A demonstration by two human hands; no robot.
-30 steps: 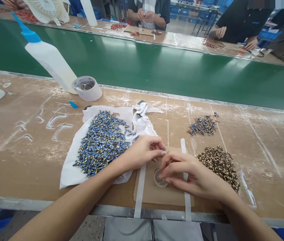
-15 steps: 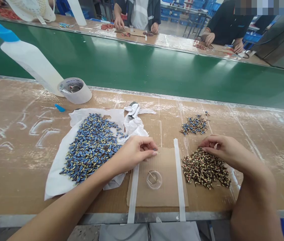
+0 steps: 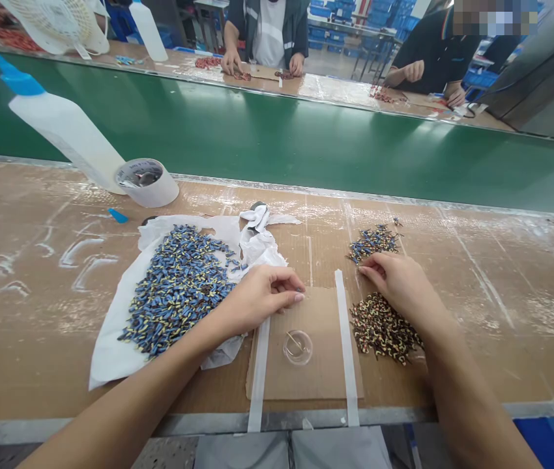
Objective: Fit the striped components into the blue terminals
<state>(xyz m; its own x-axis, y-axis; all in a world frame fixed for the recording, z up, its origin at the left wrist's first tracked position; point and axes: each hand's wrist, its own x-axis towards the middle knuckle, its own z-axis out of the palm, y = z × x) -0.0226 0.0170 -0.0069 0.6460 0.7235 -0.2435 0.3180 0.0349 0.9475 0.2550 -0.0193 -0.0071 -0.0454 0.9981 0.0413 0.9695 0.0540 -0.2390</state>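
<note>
My left hand (image 3: 270, 293) is closed in a pinch above the upper left of a cardboard sheet (image 3: 301, 384). A speck of blue shows at its fingertips, too small to name surely. My right hand (image 3: 389, 277) pinches between two piles, its fingertips closed on something I cannot make out. Just beyond them lies a small heap of blue and tan pieces (image 3: 372, 242). Below is a pile of small dark, cream and red pieces (image 3: 379, 329), partly hidden by my right wrist. A clear little cup (image 3: 298, 347) with a thin stick in it stands on the cardboard.
Many small blue and yellow pieces (image 3: 179, 286) lie on white paper (image 3: 105, 358) at left. Behind stand a tape roll (image 3: 152, 185) and a leaning white bottle (image 3: 69, 137) with a blue nozzle. Past the green belt (image 3: 257, 140), two people work at the opposite bench.
My right hand has moved left and a little away from me, off the dark and cream pile toward the small blue heap. My left hand keeps its pinch in place. The view has shifted slightly.
</note>
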